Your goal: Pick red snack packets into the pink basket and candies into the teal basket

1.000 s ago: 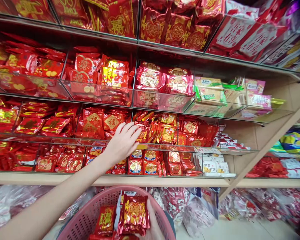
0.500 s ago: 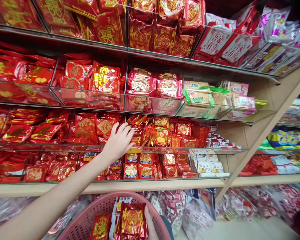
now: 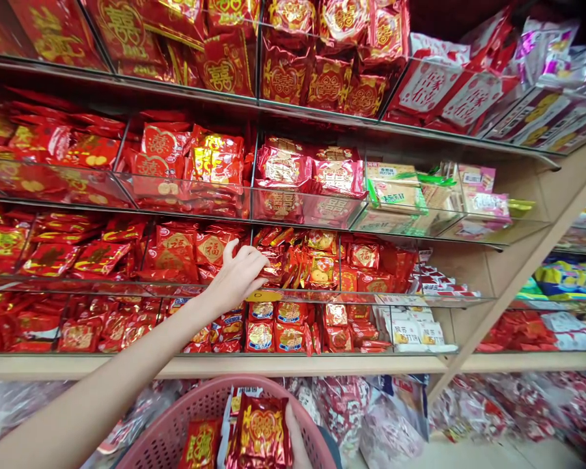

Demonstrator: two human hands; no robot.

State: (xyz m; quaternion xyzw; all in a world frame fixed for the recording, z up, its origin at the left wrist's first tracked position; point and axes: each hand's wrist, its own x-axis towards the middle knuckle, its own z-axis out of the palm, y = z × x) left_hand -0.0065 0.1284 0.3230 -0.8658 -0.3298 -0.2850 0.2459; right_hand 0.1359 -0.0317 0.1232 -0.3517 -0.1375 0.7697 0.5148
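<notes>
My left hand (image 3: 235, 279) reaches from the lower left into the third shelf's middle compartment. Its fingers curl onto a small red and gold snack packet (image 3: 275, 260) among several like it; the packet still lies in the pile. At the bottom edge my right hand (image 3: 295, 441) grips a shiny red packet with a gold double-happiness mark (image 3: 261, 426), held upright over a pink plastic basket (image 3: 170, 433). Another red packet (image 3: 199, 444) and a white-labelled one lie in the basket.
Glass-fronted shelves (image 3: 303, 298) hold red and gold snack bags on every level. Green and pink biscuit packs (image 3: 395, 189) sit at the right of the second shelf. A slanted wooden upright (image 3: 508, 286) ends the rack. Clear bags of sweets (image 3: 346, 404) lie underneath.
My left hand's fingers, spread flat a second ago, have curled in onto the red packets. The view has shifted slightly; my right hand keeps its packet over the basket.
</notes>
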